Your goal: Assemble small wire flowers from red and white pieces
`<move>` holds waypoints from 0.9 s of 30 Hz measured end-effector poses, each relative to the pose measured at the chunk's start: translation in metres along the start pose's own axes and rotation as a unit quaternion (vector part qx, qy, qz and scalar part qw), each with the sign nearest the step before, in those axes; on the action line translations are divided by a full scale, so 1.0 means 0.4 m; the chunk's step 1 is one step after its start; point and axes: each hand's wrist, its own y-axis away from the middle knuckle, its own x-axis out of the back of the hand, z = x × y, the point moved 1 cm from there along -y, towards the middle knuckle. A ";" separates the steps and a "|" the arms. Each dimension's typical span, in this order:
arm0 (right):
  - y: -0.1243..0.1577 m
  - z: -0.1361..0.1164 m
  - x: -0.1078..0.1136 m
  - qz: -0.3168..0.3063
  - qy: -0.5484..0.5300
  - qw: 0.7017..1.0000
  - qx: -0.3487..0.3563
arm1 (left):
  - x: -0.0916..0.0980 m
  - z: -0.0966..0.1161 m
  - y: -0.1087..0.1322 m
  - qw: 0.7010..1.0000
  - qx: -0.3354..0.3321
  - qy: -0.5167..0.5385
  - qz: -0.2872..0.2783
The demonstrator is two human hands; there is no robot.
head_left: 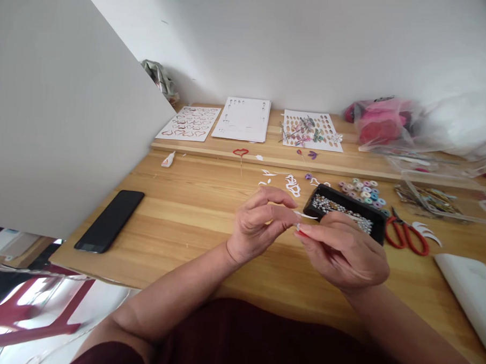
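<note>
My left hand (257, 223) and my right hand (342, 248) meet above the wooden table (193, 223), fingertips pinched together on a small white paper strip (306, 215). Both hands are closed in a pinch around it. Just behind them sits a black tray (380, 220) filled with small silvery beads. White cut paper shapes (293, 185) lie beyond the left hand.
A black phone (109, 220) lies at the left. Red scissors (405, 234), coloured rings (365, 191), a glue tube (168, 159), three printed sheets (243, 118), a pink bag (380, 123) and a clear box (435, 198) sit around. A grey panel (60, 115) stands at left.
</note>
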 end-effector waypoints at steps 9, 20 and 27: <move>0.004 0.005 -0.002 0.009 -0.002 1.000 -0.004 | 0.009 -0.005 -0.006 0.999 -0.015 -0.028 -0.011; -0.007 -0.010 0.007 0.006 -0.013 0.996 -0.088 | 0.011 0.005 -0.017 0.996 0.045 0.020 -0.077; -0.004 0.017 0.000 0.035 -0.207 0.922 -0.324 | 0.002 0.003 -0.010 0.974 0.161 0.127 -0.100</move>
